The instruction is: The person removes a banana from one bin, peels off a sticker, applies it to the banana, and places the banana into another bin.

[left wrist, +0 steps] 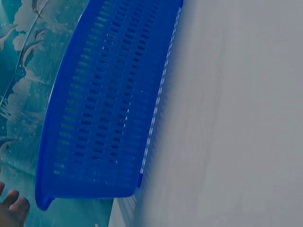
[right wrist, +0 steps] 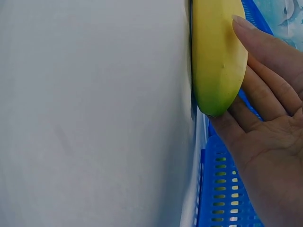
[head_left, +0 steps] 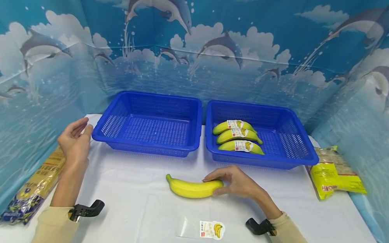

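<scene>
A single yellow banana [head_left: 191,188] with a green stem end lies on the white tablecloth, its stem toward the left. My right hand [head_left: 239,183] grips its right end between thumb and fingers; the right wrist view shows the banana's greenish tip [right wrist: 215,101] against the palm side. My left hand [head_left: 75,141] is raised beside the left blue basket [head_left: 144,149], fingers loosely bent and holding nothing. Closer to me lies a clear plastic sleeve [head_left: 187,228] bearing a white banana label [head_left: 212,230].
Inside the right blue basket [head_left: 264,162] are three labelled bananas [head_left: 227,127]. A long, gold-and-blue package [head_left: 35,188] lies at the left edge, a yellow-and-clear bag [head_left: 337,176] at the right. Behind the baskets hangs a dolphin-print curtain [head_left: 185,73].
</scene>
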Available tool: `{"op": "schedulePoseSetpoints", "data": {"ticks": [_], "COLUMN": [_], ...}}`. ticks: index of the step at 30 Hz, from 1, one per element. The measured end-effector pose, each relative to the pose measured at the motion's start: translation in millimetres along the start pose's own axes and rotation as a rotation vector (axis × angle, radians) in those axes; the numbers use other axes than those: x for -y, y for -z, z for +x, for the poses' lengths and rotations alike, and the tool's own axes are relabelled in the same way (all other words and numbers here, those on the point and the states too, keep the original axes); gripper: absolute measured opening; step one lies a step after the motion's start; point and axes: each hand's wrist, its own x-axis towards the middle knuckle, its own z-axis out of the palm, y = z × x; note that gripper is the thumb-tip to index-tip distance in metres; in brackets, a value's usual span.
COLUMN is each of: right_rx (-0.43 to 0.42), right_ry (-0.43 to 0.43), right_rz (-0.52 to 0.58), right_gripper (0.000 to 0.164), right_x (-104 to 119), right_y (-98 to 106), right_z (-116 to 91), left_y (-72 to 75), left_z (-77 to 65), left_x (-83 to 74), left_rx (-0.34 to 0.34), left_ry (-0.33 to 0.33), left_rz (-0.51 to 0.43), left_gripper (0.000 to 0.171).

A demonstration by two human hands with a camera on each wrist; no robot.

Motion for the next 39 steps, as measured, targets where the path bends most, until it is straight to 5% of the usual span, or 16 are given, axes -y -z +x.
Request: {"op": "schedulePoseSetpoints", "data": {"ticks": [3,10,19,23,32,39], "right_rx": [-0.002,-0.006,-0.003,-0.003,-0.002,0.009], "right_ry": [0.002,0.008,-0.014,-0.009,0.044,0.023], "right_rz": [-0.004,0.005,0.005,-0.009,-0.025,-0.025], "right_gripper": [0.045,0.045,0.046,0.045,0.043,0.045], "right_x": [-2,-4,-1,-2,-5,-4], "right_y": [0,1,0,1,2,1], "right_z": [0,0,0,0,0,0], "left_y": [-9.1,-32.5,-51.7,-58.4,-76.7,-82.0], "left_z": [-9.9,-39.3,-81.7,-103.3,-147.1,-170.6], "left_x": [-3.9,-4.9,-13.1,-18.9,-9.6,-0.6], "left_rx": [0.053,0.248,0.532,0.686,1.116,1.304], "left_ry": [-0.088,-0.178,-0.254,-0.226,-0.036,0.012], "left_rz": [-0.080,-0.266,-0.202,-0.178,-0.091,-0.041], "left_gripper": [0.030,0.022,0.020,0.018,0.020,0.020]}}
